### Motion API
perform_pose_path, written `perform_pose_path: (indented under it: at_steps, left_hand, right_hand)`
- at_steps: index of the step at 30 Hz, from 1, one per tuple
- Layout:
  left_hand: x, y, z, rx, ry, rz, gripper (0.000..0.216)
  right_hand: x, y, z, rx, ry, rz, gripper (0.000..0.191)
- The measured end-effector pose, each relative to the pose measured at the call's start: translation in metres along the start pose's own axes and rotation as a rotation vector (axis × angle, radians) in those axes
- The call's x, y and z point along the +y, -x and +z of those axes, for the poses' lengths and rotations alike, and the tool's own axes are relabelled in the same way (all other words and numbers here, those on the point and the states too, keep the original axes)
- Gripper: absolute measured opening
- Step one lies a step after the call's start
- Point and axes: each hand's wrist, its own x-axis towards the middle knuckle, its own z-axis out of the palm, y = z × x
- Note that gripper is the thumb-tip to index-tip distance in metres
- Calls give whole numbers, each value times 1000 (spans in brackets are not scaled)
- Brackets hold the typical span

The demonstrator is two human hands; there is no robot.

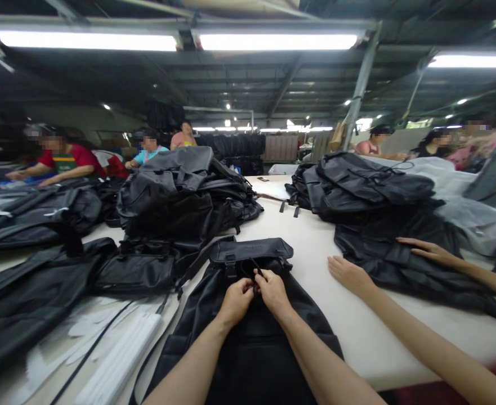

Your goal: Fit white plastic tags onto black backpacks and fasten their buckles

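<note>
A black backpack point(248, 354) lies on the table in front of me, its top flap point(251, 251) turned toward the far side, with buckles beneath it. At the bag's mouth, a thin black cord point(254, 263) runs up from between my hands. My right hand point(273, 292) pinches this cord between thumb and fingers. Close against it, my left hand point(236, 302) is closed in a pinch, fingertips on the cord's lower part at the bag opening. Exactly how the cord passes between the fingertips is partly hidden.
Black bags are piled at the left point(167, 197) and right point(366, 185). A co-worker's hands point(351, 275) rest at the right, one on a black bag point(425, 275). White strips point(121, 360) lie left of my backpack. Other people work across the tables.
</note>
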Motion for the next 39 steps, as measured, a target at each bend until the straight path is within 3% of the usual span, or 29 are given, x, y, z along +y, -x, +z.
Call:
perform_pose_path:
  at_steps: [4, 12, 15, 21, 26, 29, 32, 36, 39]
  left_hand:
    - [7, 2, 1, -97, 149, -52, 35]
    - [9, 6, -4, -123, 356, -92, 47]
    - [5, 6, -1, -124, 345, -67, 52]
    - [-4, 8, 10, -168, 277, -46, 31]
    - [-3, 8, 4, -212, 381, -42, 58]
    - [0, 8, 0, -245, 360, -29, 46]
    - [2, 8, 1, -189, 283, -57, 32]
    - [-2, 6, 3, -122, 204, -121, 32]
    - [-5, 4, 4, -105, 161, -153, 33]
  right_hand:
    - [-7, -7, 0, -23, -52, 30, 18]
    - [-30, -9, 11, -176, -392, 207, 19]
    - [-29, -8, 13, -153, -479, 241, 16]
    - [-25, -12, 17, -29, -588, 218, 11]
    - [-29, -10, 20, -75, -596, 261, 9]
    - [-29, -8, 19, -68, -545, 252, 10]
    - [-28, -9, 17, -36, -445, 187, 10]
    - [-28, -8, 7, 45, -249, 46, 16]
    - [-34, 0, -10, 2, 324, -164, 14]
